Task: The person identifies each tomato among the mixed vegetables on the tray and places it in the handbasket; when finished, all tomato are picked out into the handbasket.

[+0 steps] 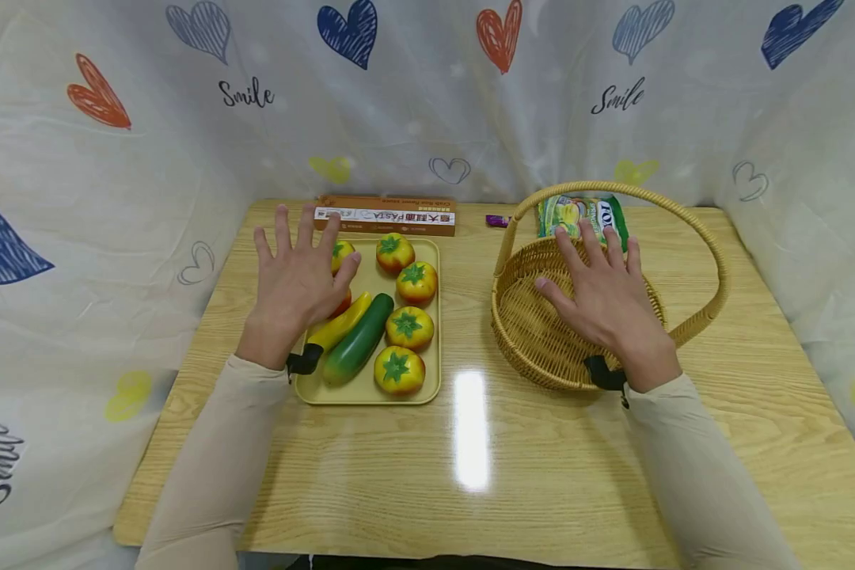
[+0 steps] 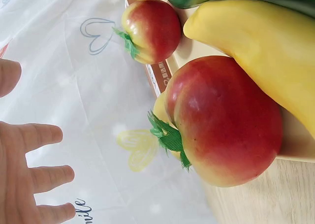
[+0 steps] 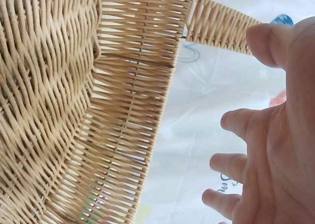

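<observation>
My left hand [image 1: 295, 281] hovers with spread fingers over the left part of a yellow tray [image 1: 431, 392], holding nothing. On the tray lie several red-and-yellow persimmons [image 1: 399, 370], a yellow banana [image 1: 342, 321] and a green cucumber [image 1: 359, 340]. The left wrist view shows a persimmon [image 2: 226, 120] up close beside the banana [image 2: 251, 42], away from the fingertips. My right hand [image 1: 609, 297], fingers spread and holding nothing, is above a round wicker basket [image 1: 534, 356]. In the right wrist view the basket's woven wall [image 3: 125, 111] stands to the left of the fingers.
A brown pasta box [image 1: 385, 226] lies behind the tray. Behind the basket is a green packet [image 1: 598, 210], and a small purple packet [image 1: 497, 221] lies left of it. The basket's tall handle [image 1: 712, 253] arches over the right hand. A printed curtain [image 1: 427, 103] encloses the wooden table [image 1: 541, 491].
</observation>
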The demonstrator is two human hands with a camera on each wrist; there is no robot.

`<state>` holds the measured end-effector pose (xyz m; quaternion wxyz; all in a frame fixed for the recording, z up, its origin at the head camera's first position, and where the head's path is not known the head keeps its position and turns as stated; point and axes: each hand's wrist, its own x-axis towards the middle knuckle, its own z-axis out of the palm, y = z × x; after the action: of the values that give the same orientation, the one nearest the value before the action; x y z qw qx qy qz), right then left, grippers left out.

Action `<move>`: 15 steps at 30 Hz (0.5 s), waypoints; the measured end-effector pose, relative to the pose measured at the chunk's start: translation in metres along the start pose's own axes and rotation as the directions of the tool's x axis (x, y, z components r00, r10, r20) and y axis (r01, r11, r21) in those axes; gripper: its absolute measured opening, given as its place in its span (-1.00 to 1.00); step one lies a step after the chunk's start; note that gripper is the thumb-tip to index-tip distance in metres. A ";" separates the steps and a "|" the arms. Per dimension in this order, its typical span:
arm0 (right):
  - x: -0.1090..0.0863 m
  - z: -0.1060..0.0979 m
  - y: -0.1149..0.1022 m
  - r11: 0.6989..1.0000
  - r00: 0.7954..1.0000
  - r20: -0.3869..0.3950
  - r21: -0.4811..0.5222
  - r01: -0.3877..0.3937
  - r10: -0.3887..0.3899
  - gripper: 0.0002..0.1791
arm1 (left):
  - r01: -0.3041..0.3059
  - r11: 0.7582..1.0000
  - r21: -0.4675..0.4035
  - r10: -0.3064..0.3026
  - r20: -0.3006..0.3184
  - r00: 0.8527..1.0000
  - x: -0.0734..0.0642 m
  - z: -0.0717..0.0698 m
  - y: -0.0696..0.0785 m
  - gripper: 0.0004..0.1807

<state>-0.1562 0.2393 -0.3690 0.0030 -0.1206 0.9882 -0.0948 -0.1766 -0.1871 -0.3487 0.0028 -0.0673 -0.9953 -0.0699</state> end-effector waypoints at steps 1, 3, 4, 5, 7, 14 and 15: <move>0.000 0.000 0.000 1.000 1.000 -0.001 0.000 0.000 0.000 0.00 | 0.000 1.000 0.001 0.000 0.001 1.000 0.000 0.000 0.000 -0.13; 0.000 0.000 0.000 1.000 1.000 -0.004 -0.001 0.000 0.000 0.00 | 0.000 1.000 0.003 0.000 0.002 1.000 0.001 0.000 0.000 -0.13; 0.000 0.001 0.001 1.000 1.000 -0.006 -0.003 0.001 -0.001 0.00 | 0.001 1.000 0.003 -0.001 0.003 1.000 0.001 0.000 0.001 -0.13; 0.000 0.001 0.001 1.000 1.000 -0.008 -0.003 0.002 -0.002 -0.01 | 0.002 1.000 0.004 -0.002 0.004 1.000 0.001 0.000 0.001 -0.13; 0.001 0.001 0.001 1.000 1.000 -0.013 -0.002 0.002 -0.002 -0.01 | 0.002 1.000 0.008 -0.002 0.003 1.000 0.001 0.000 0.002 -0.13; -0.001 -0.002 0.002 1.000 1.000 -0.015 0.010 0.010 -0.010 -0.03 | -0.011 1.000 -0.003 0.011 0.003 1.000 0.002 0.002 0.002 -0.12; -0.001 -0.003 0.002 1.000 1.000 -0.016 0.017 0.012 -0.012 -0.03 | -0.016 1.000 -0.011 0.016 0.001 1.000 0.001 0.002 0.001 -0.12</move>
<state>-0.1555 0.2422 -0.3667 -0.0044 -0.1257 0.9866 -0.1042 -0.1779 -0.1860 -0.3502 0.0022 -0.0753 -0.9943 -0.0756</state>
